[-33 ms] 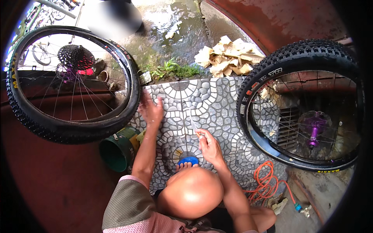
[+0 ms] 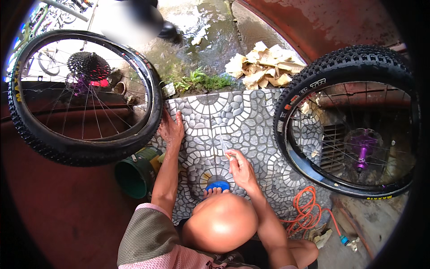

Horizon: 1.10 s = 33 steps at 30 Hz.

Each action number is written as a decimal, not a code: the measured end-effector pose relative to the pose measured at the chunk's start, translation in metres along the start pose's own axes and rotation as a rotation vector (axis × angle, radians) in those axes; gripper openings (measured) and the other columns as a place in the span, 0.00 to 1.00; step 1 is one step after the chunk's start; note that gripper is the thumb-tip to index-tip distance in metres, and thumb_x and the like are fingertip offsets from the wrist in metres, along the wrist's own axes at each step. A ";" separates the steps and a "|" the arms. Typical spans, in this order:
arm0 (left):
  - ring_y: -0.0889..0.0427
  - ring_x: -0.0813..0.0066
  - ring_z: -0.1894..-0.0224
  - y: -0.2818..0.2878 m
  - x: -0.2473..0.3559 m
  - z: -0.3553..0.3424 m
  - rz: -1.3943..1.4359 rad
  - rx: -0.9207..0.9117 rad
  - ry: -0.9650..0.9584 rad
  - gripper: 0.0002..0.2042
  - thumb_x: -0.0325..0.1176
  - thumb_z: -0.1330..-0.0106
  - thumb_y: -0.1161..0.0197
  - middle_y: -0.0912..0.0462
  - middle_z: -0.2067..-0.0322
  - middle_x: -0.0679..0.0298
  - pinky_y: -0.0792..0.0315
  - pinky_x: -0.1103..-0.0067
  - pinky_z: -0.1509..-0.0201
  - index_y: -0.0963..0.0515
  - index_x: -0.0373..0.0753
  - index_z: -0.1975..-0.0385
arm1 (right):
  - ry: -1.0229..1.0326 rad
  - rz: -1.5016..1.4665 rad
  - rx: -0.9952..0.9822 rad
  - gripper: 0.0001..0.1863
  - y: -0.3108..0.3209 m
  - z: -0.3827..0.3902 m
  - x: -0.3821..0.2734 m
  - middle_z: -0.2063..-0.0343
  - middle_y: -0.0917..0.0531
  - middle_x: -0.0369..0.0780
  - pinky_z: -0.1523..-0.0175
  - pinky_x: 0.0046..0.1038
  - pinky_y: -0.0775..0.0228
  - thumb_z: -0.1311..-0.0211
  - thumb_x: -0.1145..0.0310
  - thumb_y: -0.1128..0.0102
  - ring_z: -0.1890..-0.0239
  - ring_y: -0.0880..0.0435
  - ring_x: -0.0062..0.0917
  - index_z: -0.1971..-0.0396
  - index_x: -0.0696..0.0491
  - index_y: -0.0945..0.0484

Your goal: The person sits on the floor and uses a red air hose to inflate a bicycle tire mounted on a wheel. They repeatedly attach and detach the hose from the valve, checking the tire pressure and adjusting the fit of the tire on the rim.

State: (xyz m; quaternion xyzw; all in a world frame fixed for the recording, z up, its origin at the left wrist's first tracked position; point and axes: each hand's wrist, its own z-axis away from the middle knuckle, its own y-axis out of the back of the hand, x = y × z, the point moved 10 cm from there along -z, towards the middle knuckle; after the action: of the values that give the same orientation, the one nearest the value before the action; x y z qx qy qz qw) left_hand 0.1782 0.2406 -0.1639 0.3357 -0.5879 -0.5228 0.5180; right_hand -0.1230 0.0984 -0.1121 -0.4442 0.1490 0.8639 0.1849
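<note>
My left hand (image 2: pixel 171 129) reaches to the right side of a bicycle wheel (image 2: pixel 154 96) with a black knobby tyre. Its thumb points up, apart from the fingers, and some fingertips are hidden at the tyre's edge. My right hand (image 2: pixel 242 170) is closed in a pinch over the stone-patterned floor (image 2: pixel 255 143). From the pinch a slim, pale, pointed thing (image 2: pixel 222 144) sticks out away from me; its kind I cannot make out. The left wheel carries a black cassette (image 2: pixel 88 66). Another wheel with a purple hub (image 2: pixel 363 150) stands at the right.
A green bucket (image 2: pixel 134 177) lies tilted below the left wheel. An orange hose (image 2: pixel 307 213) is coiled at lower right. Torn cardboard (image 2: pixel 264 65) is piled beyond the floor's far edge, near some plants (image 2: pixel 199 80). A person's dark shoe (image 2: pixel 168 31) shows at the top.
My left hand has shifted slightly left, closer in against the tyre. At the top, the other person's shoe has moved right. My right hand has stayed almost in place.
</note>
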 end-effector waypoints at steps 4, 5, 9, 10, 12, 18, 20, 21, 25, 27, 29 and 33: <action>0.58 0.44 0.19 -0.010 0.016 0.012 -0.169 0.061 0.019 0.46 0.61 0.26 0.48 0.50 0.22 0.42 0.63 0.50 0.19 0.53 0.31 0.22 | -0.100 -0.001 -0.216 0.15 -0.052 0.008 0.007 0.71 0.14 0.42 0.63 0.34 0.24 0.23 0.66 0.53 0.73 0.16 0.29 0.42 0.46 0.24; 0.58 0.43 0.19 -0.023 0.035 0.027 -0.131 0.118 -0.131 0.46 0.60 0.26 0.47 0.51 0.22 0.40 0.63 0.50 0.19 0.52 0.28 0.23 | -0.085 0.037 -0.245 0.15 -0.061 0.012 0.004 0.72 0.15 0.42 0.64 0.34 0.25 0.23 0.66 0.53 0.73 0.16 0.28 0.42 0.46 0.25; 0.56 0.49 0.18 -0.068 0.152 0.110 0.059 -0.174 -0.639 0.45 0.62 0.27 0.47 0.51 0.22 0.46 0.68 0.53 0.18 0.48 0.34 0.22 | -0.071 -0.026 -0.079 0.14 -0.045 0.014 0.006 0.74 0.17 0.38 0.66 0.30 0.26 0.22 0.67 0.52 0.73 0.18 0.20 0.42 0.48 0.25; 0.54 0.53 0.19 -0.069 0.176 0.125 -0.004 -0.192 -0.742 0.43 0.62 0.28 0.46 0.48 0.21 0.52 0.64 0.53 0.18 0.46 0.39 0.22 | -0.093 -0.063 -0.001 0.14 -0.033 0.014 0.013 0.74 0.17 0.37 0.66 0.29 0.26 0.22 0.67 0.52 0.73 0.18 0.19 0.42 0.48 0.25; 0.50 0.53 0.20 -0.062 0.198 0.118 0.016 -0.183 -0.840 0.42 0.63 0.29 0.46 0.45 0.22 0.54 0.58 0.52 0.19 0.43 0.41 0.22 | -0.015 -0.146 0.224 0.15 0.004 0.012 0.030 0.73 0.19 0.32 0.68 0.20 0.29 0.21 0.69 0.53 0.74 0.24 0.12 0.41 0.53 0.25; 0.52 0.43 0.20 -0.046 0.195 0.080 0.057 -0.014 -0.664 0.44 0.58 0.29 0.42 0.47 0.23 0.42 0.58 0.50 0.20 0.45 0.31 0.24 | -0.083 -0.203 0.472 0.16 0.088 0.022 0.061 0.78 0.21 0.33 0.70 0.24 0.32 0.24 0.69 0.53 0.76 0.26 0.14 0.42 0.52 0.24; 0.54 0.44 0.20 -0.074 0.215 0.142 -0.026 -0.349 -0.925 0.46 0.61 0.31 0.42 0.49 0.23 0.42 0.59 0.49 0.19 0.48 0.34 0.23 | -0.064 -0.174 0.458 0.16 0.091 0.027 0.052 0.79 0.21 0.32 0.70 0.24 0.32 0.24 0.69 0.53 0.76 0.26 0.14 0.42 0.51 0.24; 0.53 0.46 0.19 -0.085 0.211 0.181 0.019 -0.443 -1.071 0.46 0.62 0.33 0.42 0.49 0.22 0.45 0.59 0.50 0.19 0.48 0.38 0.22 | -0.108 -0.177 0.437 0.16 0.086 0.030 0.048 0.79 0.21 0.33 0.70 0.25 0.31 0.24 0.69 0.53 0.77 0.25 0.15 0.42 0.51 0.24; 0.49 0.60 0.19 -0.100 0.224 0.237 0.034 -0.624 -1.521 0.42 0.63 0.35 0.41 0.47 0.21 0.62 0.58 0.54 0.18 0.46 0.58 0.21 | -0.036 -0.094 0.407 0.16 0.069 0.044 0.039 0.77 0.18 0.37 0.65 0.29 0.25 0.24 0.70 0.54 0.74 0.19 0.22 0.42 0.51 0.24; 0.50 0.53 0.19 -0.094 0.250 0.186 0.112 -0.362 -1.458 0.41 0.62 0.32 0.41 0.47 0.21 0.57 0.56 0.52 0.19 0.43 0.52 0.22 | -0.033 -0.059 0.371 0.16 0.061 0.052 0.043 0.77 0.19 0.37 0.64 0.29 0.26 0.25 0.71 0.53 0.74 0.20 0.21 0.42 0.51 0.24; 0.55 0.43 0.19 -0.081 0.281 0.110 0.173 -0.335 -1.184 0.45 0.63 0.34 0.39 0.51 0.22 0.43 0.60 0.47 0.20 0.44 0.44 0.23 | -0.076 -0.068 0.392 0.16 0.063 0.059 0.047 0.78 0.20 0.36 0.65 0.28 0.27 0.25 0.71 0.52 0.74 0.20 0.20 0.43 0.51 0.23; 0.67 0.27 0.21 -0.087 0.292 -0.011 0.218 -0.192 -0.473 0.67 0.77 0.47 0.36 0.65 0.25 0.26 0.66 0.35 0.25 0.63 0.34 0.21 | -0.095 -0.125 0.452 0.16 0.065 0.076 0.056 0.79 0.20 0.36 0.66 0.28 0.28 0.26 0.71 0.52 0.75 0.21 0.19 0.43 0.52 0.23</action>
State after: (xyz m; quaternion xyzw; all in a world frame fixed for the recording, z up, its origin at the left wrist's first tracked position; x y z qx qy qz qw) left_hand 0.1068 -0.0556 -0.1729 0.0883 -0.6728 -0.5813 0.4490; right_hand -0.2368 0.0834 -0.1098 -0.3586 0.3021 0.8153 0.3396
